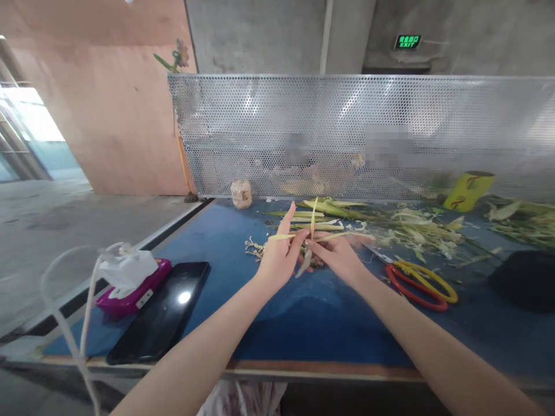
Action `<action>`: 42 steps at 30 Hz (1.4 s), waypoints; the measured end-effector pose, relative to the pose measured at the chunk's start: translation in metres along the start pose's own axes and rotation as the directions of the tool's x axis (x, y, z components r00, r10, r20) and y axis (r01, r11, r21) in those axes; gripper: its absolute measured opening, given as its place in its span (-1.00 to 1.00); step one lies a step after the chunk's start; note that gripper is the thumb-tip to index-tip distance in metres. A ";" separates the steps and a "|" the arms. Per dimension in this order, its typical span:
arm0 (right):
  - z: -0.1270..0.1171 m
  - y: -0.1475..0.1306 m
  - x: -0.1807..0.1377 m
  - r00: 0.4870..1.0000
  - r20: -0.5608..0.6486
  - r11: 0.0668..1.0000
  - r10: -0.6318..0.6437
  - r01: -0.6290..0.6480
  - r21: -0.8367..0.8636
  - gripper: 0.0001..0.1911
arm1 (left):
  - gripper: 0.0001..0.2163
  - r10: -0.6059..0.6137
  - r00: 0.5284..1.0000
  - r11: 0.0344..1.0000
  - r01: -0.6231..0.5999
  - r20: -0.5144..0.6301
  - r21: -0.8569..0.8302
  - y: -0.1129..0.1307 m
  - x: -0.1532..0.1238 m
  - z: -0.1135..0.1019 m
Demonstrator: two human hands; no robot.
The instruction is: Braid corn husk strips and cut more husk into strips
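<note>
Above the middle of the blue tabletop, my left hand [277, 257] and my right hand [340, 259] meet at the fingertips, pinching pale yellow-green leaf strips [314, 215]. One strip points upright between the hands. Others stretch sideways, past the left palm and over the right hand. A greyish, limp leaf piece [304, 263] hangs below the fingers. My left thumb sticks up. Where the strips cross is mostly hidden by my fingers. Scissors [416, 280] with red and yellow handles lie right of my right hand, and thin stringy bits [254, 248] lie left of my left hand.
Green stalks and leaves [333, 208] and shredded plant scraps [420, 228] lie behind, before a perforated metal screen [277, 115]. A small jar [241, 195], yellow can [468, 192], dark object [524, 280], phone [162, 312] and purple power strip [134, 292] with cables surround the work.
</note>
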State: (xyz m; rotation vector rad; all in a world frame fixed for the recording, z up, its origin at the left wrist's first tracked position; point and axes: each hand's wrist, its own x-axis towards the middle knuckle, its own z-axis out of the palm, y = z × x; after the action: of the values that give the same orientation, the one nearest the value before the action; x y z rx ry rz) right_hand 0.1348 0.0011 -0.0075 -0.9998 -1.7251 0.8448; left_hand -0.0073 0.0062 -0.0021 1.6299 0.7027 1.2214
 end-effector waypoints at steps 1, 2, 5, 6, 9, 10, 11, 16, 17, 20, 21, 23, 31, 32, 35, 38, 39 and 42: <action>0.001 0.001 0.000 1.000 -0.019 1.000 -0.002 0.002 0.013 -0.71 | -0.38 -0.003 1.000 1.000 0.003 0.016 0.005 0.000 0.000 0.000; 0.001 0.002 0.000 0.999 -0.037 1.000 0.001 0.000 0.026 -0.72 | -0.39 -0.006 0.999 1.000 0.005 0.034 0.012 0.000 0.000 0.000; 0.003 0.005 0.001 0.997 -0.049 0.983 0.063 -0.054 0.177 -0.72 | -0.41 -0.011 0.997 1.000 0.010 0.075 0.007 0.002 0.002 -0.001; 0.004 0.006 0.001 0.995 -0.036 0.966 0.089 -0.077 0.245 -0.72 | -0.42 -0.012 0.997 1.000 0.012 0.076 -0.001 0.003 0.002 -0.002; 0.006 0.007 0.001 0.990 -0.007 0.929 0.140 -0.129 0.346 -0.72 | -0.43 -0.017 0.998 1.000 0.018 0.056 -0.024 0.004 0.003 -0.003; 0.007 0.006 0.001 0.989 -0.006 0.928 0.148 -0.137 0.346 -0.72 | -0.44 -0.014 0.999 1.000 0.015 0.044 -0.020 0.005 0.003 -0.004; 0.007 0.006 0.001 0.988 -0.004 0.928 0.157 -0.146 0.343 -0.72 | -0.44 -0.009 0.999 1.000 0.009 0.032 -0.010 0.005 0.004 -0.004; 0.007 0.008 0.001 0.983 0.002 0.914 0.182 -0.170 0.368 -0.72 | -0.42 0.014 0.999 0.998 -0.012 -0.032 0.060 0.001 0.004 -0.005; 0.007 0.009 0.002 0.981 0.008 0.908 0.192 -0.180 0.378 -0.71 | -0.41 0.017 0.999 0.998 -0.014 -0.035 0.065 0.000 0.004 -0.005; 0.006 0.012 0.002 0.967 0.055 0.884 0.247 -0.248 0.396 -0.65 | -0.43 0.030 0.999 0.998 -0.029 -0.017 0.049 -0.002 0.004 -0.005; 0.006 0.013 0.002 0.962 0.071 0.879 0.264 -0.270 0.392 -0.63 | -0.44 0.034 0.999 0.999 -0.033 -0.004 0.037 -0.002 0.004 -0.005; 0.006 0.011 0.001 0.963 0.091 0.881 0.254 -0.269 0.389 -0.64 | -0.42 0.031 0.999 1.000 -0.030 0.028 -0.004 -0.001 0.004 -0.005; 0.006 0.008 0.003 0.987 -0.074 0.885 0.142 -0.094 0.457 -0.64 | -0.28 -0.226 0.970 0.964 0.210 -0.086 -0.165 -0.006 0.006 0.003; 0.007 0.009 0.003 0.987 -0.076 0.888 0.142 -0.093 0.451 -0.64 | -0.33 -0.238 0.968 0.959 0.221 -0.079 -0.178 -0.007 0.007 0.004; 0.008 0.010 0.002 0.988 -0.080 0.931 0.131 -0.095 0.353 -0.63 | -0.40 -0.236 0.970 0.955 0.222 -0.050 -0.198 -0.010 0.008 0.004; 0.005 0.010 0.000 0.980 -0.178 0.991 0.085 -0.065 0.116 -0.61 | -0.42 -0.227 0.971 0.957 0.209 -0.072 -0.202 -0.010 0.009 0.003; 0.004 0.009 0.000 0.976 -0.207 0.997 0.068 -0.059 0.054 -0.60 | -0.42 -0.225 0.971 0.952 0.204 -0.074 -0.227 -0.010 0.009 0.002; 0.001 0.009 0.002 0.979 -0.187 0.996 0.080 -0.070 0.059 -0.58 | -0.40 -0.231 0.972 0.922 0.205 -0.041 -0.328 -0.008 0.009 0.002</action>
State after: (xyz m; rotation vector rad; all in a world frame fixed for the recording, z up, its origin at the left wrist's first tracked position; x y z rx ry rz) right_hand 0.1359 0.0064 -0.0152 -1.0799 -1.5060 0.8110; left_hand -0.0014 0.0168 -0.0063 1.2062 0.6745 1.1732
